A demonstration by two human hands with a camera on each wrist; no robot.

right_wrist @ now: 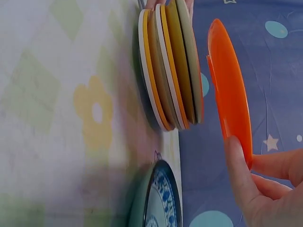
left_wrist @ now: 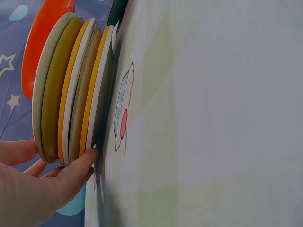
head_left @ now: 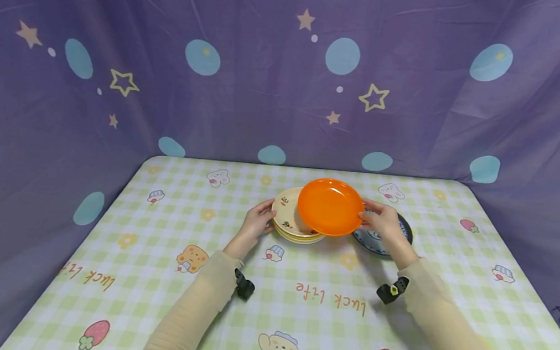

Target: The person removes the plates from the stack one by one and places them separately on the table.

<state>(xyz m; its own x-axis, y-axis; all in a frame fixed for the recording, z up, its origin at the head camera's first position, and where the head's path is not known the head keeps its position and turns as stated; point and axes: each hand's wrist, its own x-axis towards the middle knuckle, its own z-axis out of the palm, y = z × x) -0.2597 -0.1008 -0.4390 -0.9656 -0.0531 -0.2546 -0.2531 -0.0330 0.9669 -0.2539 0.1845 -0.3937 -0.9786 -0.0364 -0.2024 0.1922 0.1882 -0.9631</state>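
My right hand (head_left: 381,220) pinches the rim of an orange plate (head_left: 331,207), thumb on one face and fingers on the other. In the right wrist view the orange plate (right_wrist: 230,94) hangs apart from a stack of plates (right_wrist: 163,66). Its top plate is a cream one (head_left: 289,212) with small dark pictures, partly covered by the orange plate in the head view. My left hand (head_left: 258,220) grips the left edge of this stack (left_wrist: 75,94), its digits spanning from the top rim down to the lowest plate. White, yellow and tan edges show in the stack.
Right of the stack, partly behind my right hand, sits a dark-rimmed dish with a blue-and-white pattern (right_wrist: 165,198). A checked, printed cloth (head_left: 316,334) covers the table. Purple curtain fabric (head_left: 245,111) hangs along the back and sides.
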